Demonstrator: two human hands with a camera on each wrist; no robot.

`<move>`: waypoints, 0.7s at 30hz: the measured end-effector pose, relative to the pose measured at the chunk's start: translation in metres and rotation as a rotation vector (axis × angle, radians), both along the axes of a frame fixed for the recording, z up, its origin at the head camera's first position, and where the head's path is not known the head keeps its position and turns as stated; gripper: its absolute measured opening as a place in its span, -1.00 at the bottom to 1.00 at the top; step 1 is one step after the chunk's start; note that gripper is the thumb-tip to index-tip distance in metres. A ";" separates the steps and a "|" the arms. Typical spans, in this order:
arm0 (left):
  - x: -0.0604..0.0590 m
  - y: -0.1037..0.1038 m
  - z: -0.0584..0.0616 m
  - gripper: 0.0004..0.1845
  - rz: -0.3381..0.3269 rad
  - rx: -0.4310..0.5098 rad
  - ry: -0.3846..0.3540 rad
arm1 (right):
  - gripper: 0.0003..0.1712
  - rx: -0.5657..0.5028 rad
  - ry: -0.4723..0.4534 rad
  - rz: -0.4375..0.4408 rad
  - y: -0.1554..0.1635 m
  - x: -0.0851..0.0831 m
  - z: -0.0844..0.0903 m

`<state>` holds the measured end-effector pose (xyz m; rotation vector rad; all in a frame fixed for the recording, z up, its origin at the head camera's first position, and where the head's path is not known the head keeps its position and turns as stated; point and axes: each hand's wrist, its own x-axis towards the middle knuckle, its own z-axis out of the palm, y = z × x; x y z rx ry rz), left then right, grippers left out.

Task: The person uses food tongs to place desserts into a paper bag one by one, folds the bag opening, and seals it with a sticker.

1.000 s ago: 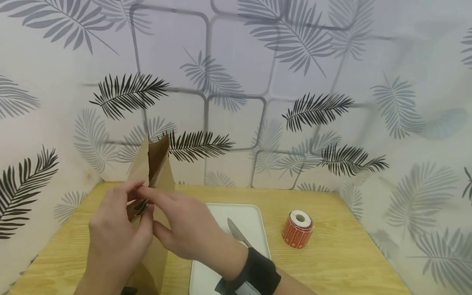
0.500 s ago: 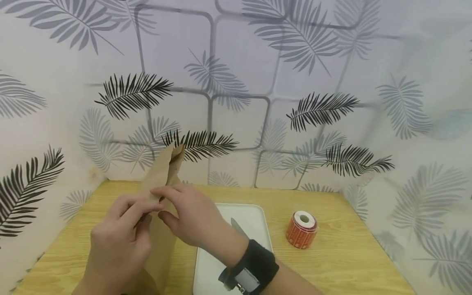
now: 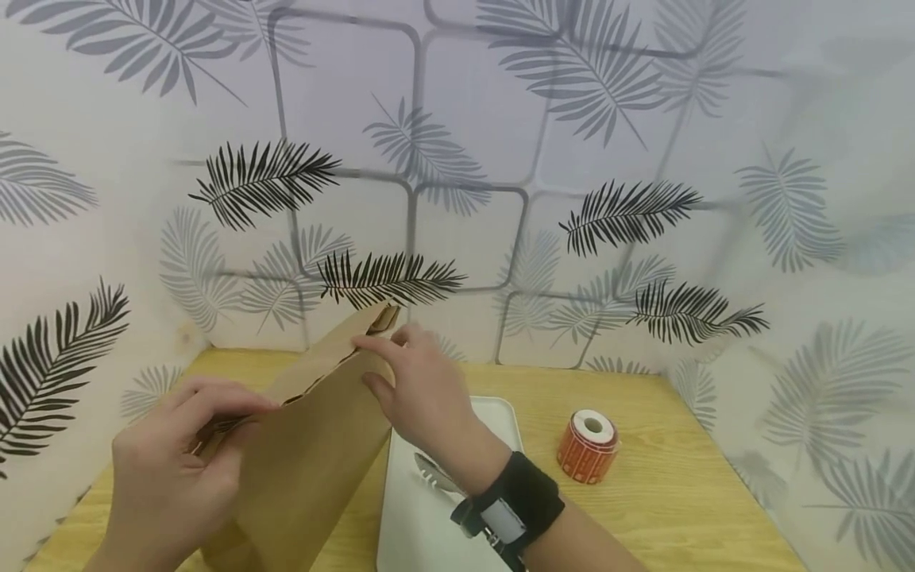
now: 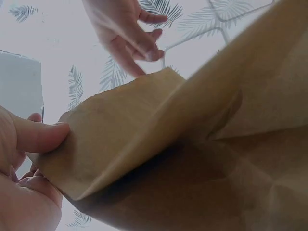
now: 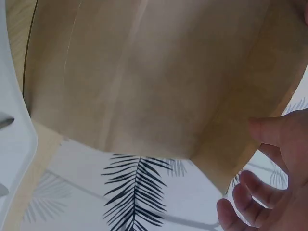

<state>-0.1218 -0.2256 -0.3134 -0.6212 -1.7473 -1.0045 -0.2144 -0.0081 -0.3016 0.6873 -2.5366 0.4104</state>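
Note:
A brown paper bag (image 3: 307, 461) stands tilted on the wooden table (image 3: 643, 508), its broad face toward me and its mouth nearly flat. My left hand (image 3: 239, 415) pinches the near left end of the bag's top edge; in the left wrist view the thumb (image 4: 41, 137) presses on the bag (image 4: 183, 144). My right hand (image 3: 368, 364) pinches the far right corner of the top edge, with the thumb on the near face. The right wrist view shows the bag (image 5: 144, 82) and the thumb (image 5: 272, 131) against its side. The inside of the bag is hidden.
A white tray (image 3: 493, 417) lies on the table right of the bag, with a metal knife (image 3: 431, 472) on it, partly under my right wrist. An orange roll of labels (image 3: 588, 446) stands further right. Leaf-patterned walls close the table at back and sides.
My hands have slid apart along the bag's top edge, the left toward me and the right away. The bag's mouth has gone from open to pressed flat, and the bag leans lower.

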 end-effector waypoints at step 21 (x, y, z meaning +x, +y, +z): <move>-0.021 -0.094 -0.003 -0.66 -0.703 0.316 -0.134 | -0.70 -0.055 0.153 0.068 -0.015 -0.027 0.013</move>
